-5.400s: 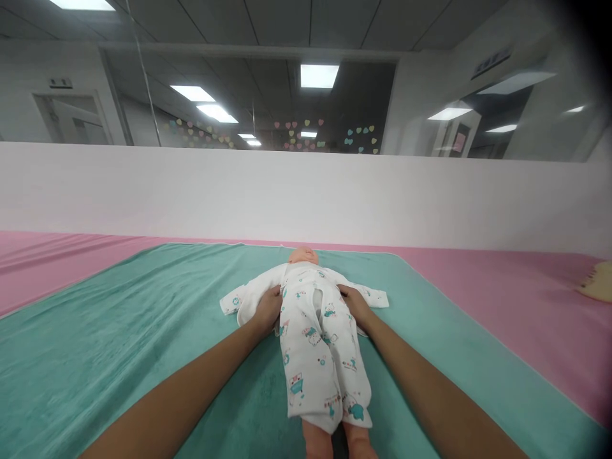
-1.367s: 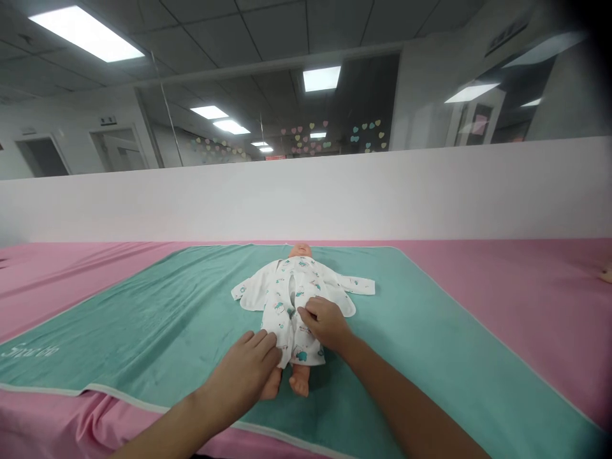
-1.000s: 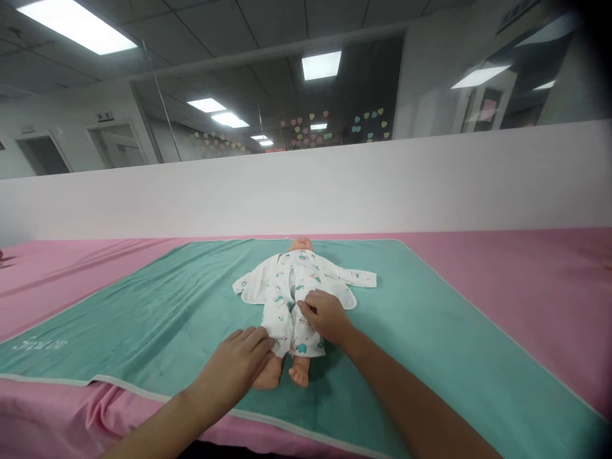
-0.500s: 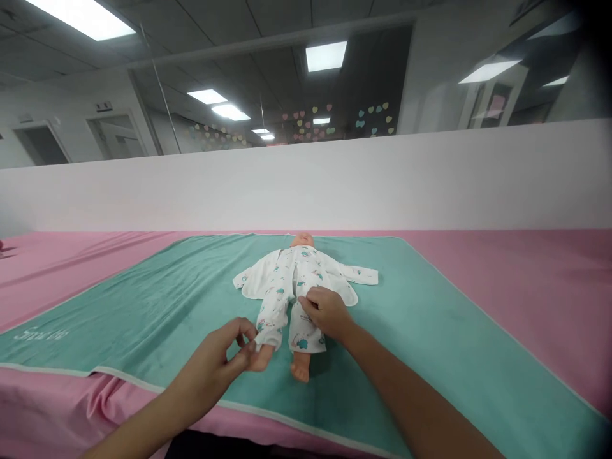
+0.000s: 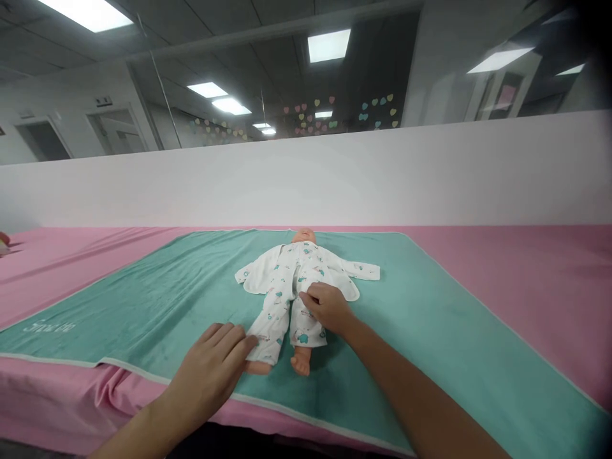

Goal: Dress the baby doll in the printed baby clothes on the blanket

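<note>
On teal cloth [image 5: 406, 319], the dressed doll [image 5: 281, 287] stretches away, head [image 5: 305, 235] farthest.

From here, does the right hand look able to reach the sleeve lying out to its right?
Probably yes: the right hand, at the trousers, has only the jacket hem and green blanket between it and the sleeve, which lies spread and uncovered.

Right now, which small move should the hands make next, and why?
Perhaps the right hand should ease its trouser leg down: the hem there sits above the bare foot, while the other trouser leg, beside the left hand, reaches lower.
</note>
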The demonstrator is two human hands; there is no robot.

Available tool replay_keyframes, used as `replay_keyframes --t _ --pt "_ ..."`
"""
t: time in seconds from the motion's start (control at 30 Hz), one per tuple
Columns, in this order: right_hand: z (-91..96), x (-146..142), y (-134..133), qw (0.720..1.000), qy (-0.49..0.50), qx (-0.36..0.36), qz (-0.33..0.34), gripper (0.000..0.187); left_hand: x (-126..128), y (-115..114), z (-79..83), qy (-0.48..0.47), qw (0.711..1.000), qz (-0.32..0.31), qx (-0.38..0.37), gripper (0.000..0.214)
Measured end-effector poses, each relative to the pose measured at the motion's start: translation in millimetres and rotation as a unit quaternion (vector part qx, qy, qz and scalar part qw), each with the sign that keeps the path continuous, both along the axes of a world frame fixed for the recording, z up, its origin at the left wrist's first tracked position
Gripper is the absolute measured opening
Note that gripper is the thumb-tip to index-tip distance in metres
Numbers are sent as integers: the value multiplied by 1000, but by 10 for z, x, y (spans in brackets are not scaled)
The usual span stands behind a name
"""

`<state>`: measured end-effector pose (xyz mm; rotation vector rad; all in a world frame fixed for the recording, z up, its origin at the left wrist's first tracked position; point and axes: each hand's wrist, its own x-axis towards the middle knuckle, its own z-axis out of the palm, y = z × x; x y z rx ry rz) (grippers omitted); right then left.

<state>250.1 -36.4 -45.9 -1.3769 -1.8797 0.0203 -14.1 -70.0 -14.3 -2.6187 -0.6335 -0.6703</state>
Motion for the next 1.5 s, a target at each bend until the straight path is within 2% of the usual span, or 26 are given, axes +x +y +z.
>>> replay_keyframes --t 0.13,0.27,0.37,0.47,0.57,0.7,0.9,1.07,1.17,1.33,1.43,1.5 --pt "7 -4 -11 1000 2 3 2 40 195 -61 -17 63 998 -11 -5 14" --pt "13 -7 -1 1000 -4 7 -6 40 379 -139 -26 107 992 -51 -32 19" --pt "16 6 3 1000 -4 -3 -10 41 402 -219 34 98 985 -89 -114 11" --pt "23 20 -11 1000 5 -18 -4 42 373 -274 122 60 973 -102 -197 14" --pt "31 17 -28 999 28 -32 6 42 414 -243 153 22 979 -78 -189 16" --pt "11 12 -9 993 101 -54 4 45 653 -109 93 22 981 -31 -192 9" --pt "-43 165 82 974 217 -64 -26 43 1082 45 3 84 984 30 -153 16" --pt "-84 315 143 969 234 -57 -55 42 1213 119 -29 115 984 39 -132 11" --pt "-103 334 163 966 244 -61 -54 42 1192 133 48 54 975 48 -211 16" --pt "-112 307 164 969 233 -69 -47 42 1091 74 263 -40 904 87 -417 19" --pt "-126 298 165 970 224 -80 -43 44 1061 -16 247 -30 885 90 -456 13" --pt "-136 299 166 970 223 -84 -37 44 1066 -78 173 12 904 91 -418 15"
